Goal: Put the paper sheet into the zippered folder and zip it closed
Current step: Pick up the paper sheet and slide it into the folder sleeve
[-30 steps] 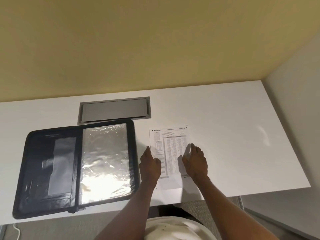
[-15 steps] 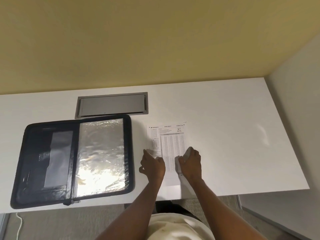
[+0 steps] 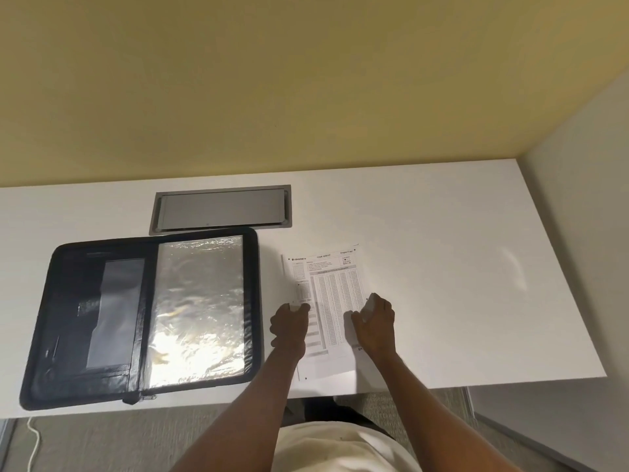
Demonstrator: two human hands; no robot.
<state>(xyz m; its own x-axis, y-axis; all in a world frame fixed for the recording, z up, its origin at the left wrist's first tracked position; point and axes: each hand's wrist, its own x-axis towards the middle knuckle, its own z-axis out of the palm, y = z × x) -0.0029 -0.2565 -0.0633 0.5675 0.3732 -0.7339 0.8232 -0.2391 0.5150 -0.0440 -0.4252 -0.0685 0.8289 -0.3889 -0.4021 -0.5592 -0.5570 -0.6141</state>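
1. Paper sheet is lying on the white desk, just right of the open zippered folder.
2. Left hand is pinching the sheet's left edge.
3. Right hand is gripping its curled right edge.

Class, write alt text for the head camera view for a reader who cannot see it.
Two bare hands, left hand and right hand, pinch the side edges of a printed paper sheet on a white desk. To its left, a black zippered folder lies open, shiny plastic sleeve showing.
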